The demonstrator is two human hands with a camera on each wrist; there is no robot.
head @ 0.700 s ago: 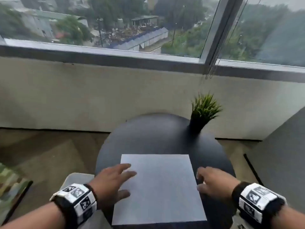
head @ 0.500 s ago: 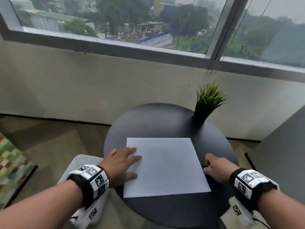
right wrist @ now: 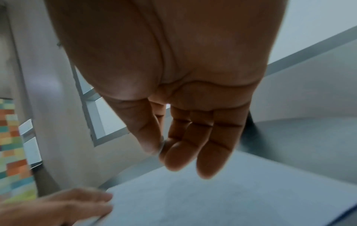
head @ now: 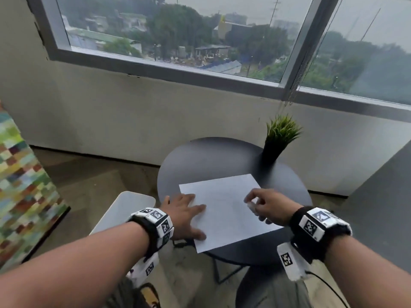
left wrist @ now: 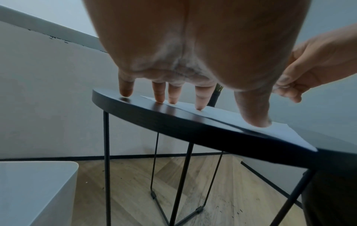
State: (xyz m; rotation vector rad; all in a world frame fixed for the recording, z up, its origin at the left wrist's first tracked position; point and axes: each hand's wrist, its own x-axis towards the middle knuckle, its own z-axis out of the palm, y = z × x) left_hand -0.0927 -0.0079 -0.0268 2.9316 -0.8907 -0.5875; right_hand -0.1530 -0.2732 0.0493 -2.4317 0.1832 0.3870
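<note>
Hiding paper's (head: 224, 210) left edge: left hand (head: 184, 216)

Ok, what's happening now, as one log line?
left hand: flat on paper, left edge | right hand: over paper, holding nothing | paper: lying on round black table

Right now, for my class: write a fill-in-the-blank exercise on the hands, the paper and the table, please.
1. The left hand presses flat on a white sheet of ___.
2. The sheet lies on a round table coloured ___.
3. At the table's far edge stands a potted ___.
Missing words: paper; black; plant.
</note>
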